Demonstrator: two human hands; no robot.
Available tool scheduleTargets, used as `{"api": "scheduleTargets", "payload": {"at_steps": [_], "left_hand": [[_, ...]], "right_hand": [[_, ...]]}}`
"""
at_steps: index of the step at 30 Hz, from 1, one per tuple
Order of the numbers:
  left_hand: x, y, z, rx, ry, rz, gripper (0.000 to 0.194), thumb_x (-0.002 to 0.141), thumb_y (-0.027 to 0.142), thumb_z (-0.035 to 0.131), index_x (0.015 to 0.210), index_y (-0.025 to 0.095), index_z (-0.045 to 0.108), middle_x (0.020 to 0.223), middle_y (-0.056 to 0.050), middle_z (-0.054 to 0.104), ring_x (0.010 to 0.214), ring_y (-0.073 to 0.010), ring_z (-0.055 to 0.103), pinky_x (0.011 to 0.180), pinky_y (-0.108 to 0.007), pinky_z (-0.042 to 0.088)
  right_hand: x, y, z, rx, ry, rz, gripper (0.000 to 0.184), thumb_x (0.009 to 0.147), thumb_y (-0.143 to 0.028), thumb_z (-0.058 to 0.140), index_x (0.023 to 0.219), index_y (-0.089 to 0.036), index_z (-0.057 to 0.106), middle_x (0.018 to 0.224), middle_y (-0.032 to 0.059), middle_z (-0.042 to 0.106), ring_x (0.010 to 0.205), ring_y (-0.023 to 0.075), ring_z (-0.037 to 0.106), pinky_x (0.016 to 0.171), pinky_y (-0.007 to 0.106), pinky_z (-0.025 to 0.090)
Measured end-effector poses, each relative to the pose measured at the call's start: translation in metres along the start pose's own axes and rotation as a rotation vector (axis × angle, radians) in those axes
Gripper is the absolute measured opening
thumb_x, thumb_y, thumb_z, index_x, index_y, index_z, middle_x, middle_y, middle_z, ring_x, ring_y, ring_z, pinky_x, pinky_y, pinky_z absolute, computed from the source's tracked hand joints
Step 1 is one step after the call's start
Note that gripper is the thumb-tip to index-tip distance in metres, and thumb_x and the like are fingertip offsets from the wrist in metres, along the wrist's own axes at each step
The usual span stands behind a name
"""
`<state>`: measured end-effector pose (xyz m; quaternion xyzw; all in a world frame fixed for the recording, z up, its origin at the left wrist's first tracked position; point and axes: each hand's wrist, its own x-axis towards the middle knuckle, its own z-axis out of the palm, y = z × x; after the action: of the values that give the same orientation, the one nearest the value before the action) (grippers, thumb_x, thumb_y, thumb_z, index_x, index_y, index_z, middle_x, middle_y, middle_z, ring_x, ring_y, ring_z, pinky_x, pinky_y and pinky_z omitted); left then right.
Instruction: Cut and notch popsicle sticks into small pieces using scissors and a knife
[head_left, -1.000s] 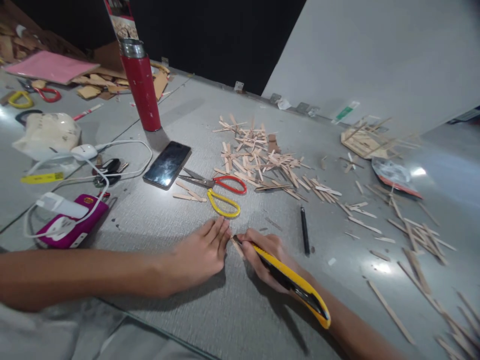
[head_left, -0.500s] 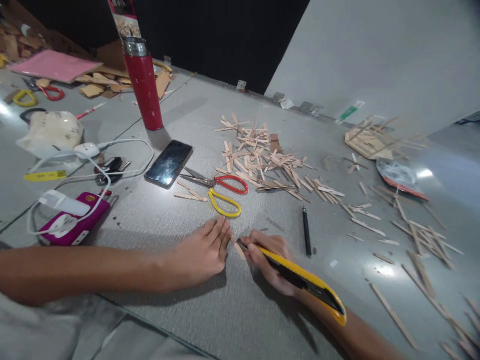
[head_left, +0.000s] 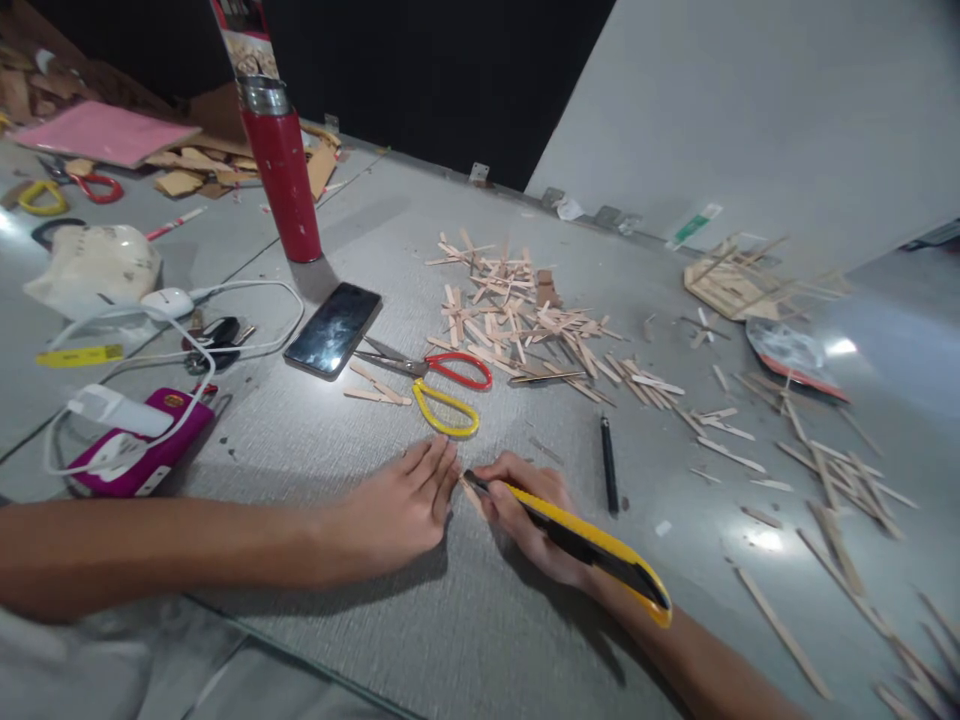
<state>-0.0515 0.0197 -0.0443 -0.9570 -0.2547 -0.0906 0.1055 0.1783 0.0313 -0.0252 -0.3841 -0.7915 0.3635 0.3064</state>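
Note:
My right hand (head_left: 551,535) is closed around a yellow-and-black utility knife (head_left: 600,545), its back end reaching over my wrist. The knife's front end rests at a small wooden stick (head_left: 471,496) on the table, close to my left fingertips. My left hand (head_left: 405,508) lies low on the table with its fingers pressed together, holding the stick's other end down. Much of the stick is hidden by my fingers. Just beyond my left hand lie scissors (head_left: 409,368) with one red and one yellow handle.
Wooden sticks (head_left: 517,310) are heaped mid-table, with more scattered right. A black pen-like tool (head_left: 609,465) lies right of my hand. Leftward are a phone (head_left: 334,330), a purple power bank (head_left: 154,440) with white cables, keys (head_left: 217,340) and a red bottle (head_left: 281,180). A stick structure (head_left: 727,280) stands far right.
The utility knife has moved slightly left and away from me, its front end now closer to my left fingertips. My left hand stays on the stick. The whole view has shifted a little.

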Motion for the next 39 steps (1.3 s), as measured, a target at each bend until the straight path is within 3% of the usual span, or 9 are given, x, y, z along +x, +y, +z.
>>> {"api": "scheduleTargets", "payload": {"at_steps": [11, 17, 24, 32, 39], "left_hand": [[0.003, 0.001, -0.004, 0.029, -0.006, -0.021, 0.04, 0.099, 0.01, 0.049, 0.132, -0.009, 0.061, 0.14, -0.033, 0.061, 0.134, -0.0364, 0.061, 0.115, -0.047, 0.041], [0.003, 0.004, -0.005, 0.105, -0.027, -0.024, 0.041, 0.098, 0.013, 0.052, 0.132, -0.008, 0.063, 0.142, -0.031, 0.06, 0.134, -0.0379, 0.061, 0.112, -0.046, 0.045], [0.004, 0.006, -0.002, 0.071, -0.047, -0.064, 0.041, 0.1, 0.011, 0.051, 0.135, -0.006, 0.061, 0.144, -0.03, 0.058, 0.138, -0.0383, 0.058, 0.114, -0.048, 0.042], [0.002, -0.001, -0.01, 0.012, -0.048, 0.019, 0.043, 0.099, 0.012, 0.052, 0.135, -0.011, 0.059, 0.141, -0.033, 0.06, 0.137, -0.0377, 0.058, 0.117, -0.049, 0.039], [0.0, -0.001, -0.01, -0.004, -0.04, 0.003, 0.043, 0.099, 0.011, 0.049, 0.136, -0.01, 0.057, 0.143, -0.032, 0.059, 0.138, -0.0365, 0.057, 0.118, -0.047, 0.039]], "right_hand": [[0.0, -0.001, 0.004, -0.133, -0.058, -0.095, 0.017, 0.104, -0.024, 0.044, 0.089, -0.023, 0.053, 0.068, -0.002, 0.057, 0.054, 0.0139, 0.055, 0.054, 0.027, 0.044], [0.001, -0.002, 0.001, -0.178, -0.131, -0.13, 0.019, 0.102, -0.014, 0.041, 0.086, -0.024, 0.045, 0.066, -0.0063, 0.048, 0.048, 0.0098, 0.047, 0.051, 0.024, 0.036], [0.004, -0.005, -0.006, -0.102, -0.153, -0.151, 0.021, 0.101, -0.014, 0.043, 0.083, -0.026, 0.04, 0.062, -0.0091, 0.039, 0.044, 0.0091, 0.038, 0.048, 0.025, 0.03], [-0.002, 0.005, -0.005, -0.01, -0.078, -0.053, 0.02, 0.106, -0.03, 0.041, 0.092, -0.023, 0.052, 0.063, -0.0054, 0.054, 0.048, 0.0109, 0.05, 0.049, 0.024, 0.038], [-0.001, 0.005, -0.002, 0.095, -0.047, 0.032, 0.022, 0.106, -0.037, 0.045, 0.094, -0.022, 0.056, 0.063, -0.0051, 0.058, 0.051, 0.0109, 0.051, 0.054, 0.025, 0.04]]}}
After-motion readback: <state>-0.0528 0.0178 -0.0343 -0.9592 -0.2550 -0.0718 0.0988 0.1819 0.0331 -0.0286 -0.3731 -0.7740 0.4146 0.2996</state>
